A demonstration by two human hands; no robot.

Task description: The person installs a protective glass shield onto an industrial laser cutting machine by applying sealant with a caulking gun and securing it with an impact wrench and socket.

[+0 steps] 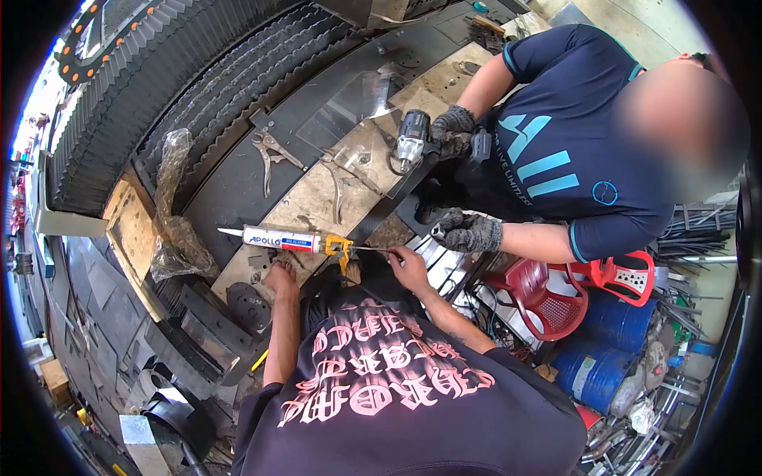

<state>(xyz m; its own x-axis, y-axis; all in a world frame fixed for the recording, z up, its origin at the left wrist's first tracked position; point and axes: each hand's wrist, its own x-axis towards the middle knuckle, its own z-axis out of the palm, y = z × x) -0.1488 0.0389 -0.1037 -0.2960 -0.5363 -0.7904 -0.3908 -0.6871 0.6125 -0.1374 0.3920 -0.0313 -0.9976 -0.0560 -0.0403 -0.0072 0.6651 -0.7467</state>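
One caulking gun, right hand touching

Both arms of the person reach forward from the chest, forearms bare. Left forearm nearly straight ahead; left hand low, back of hand uppermost, fingers pointing forward and partly hidden, so grip unclear. Right forearm slants inward from the right, elbow out to the side. Right hand bent leftward, thumb and fingers drawn together toward their tips. Hands apart, roughly level.
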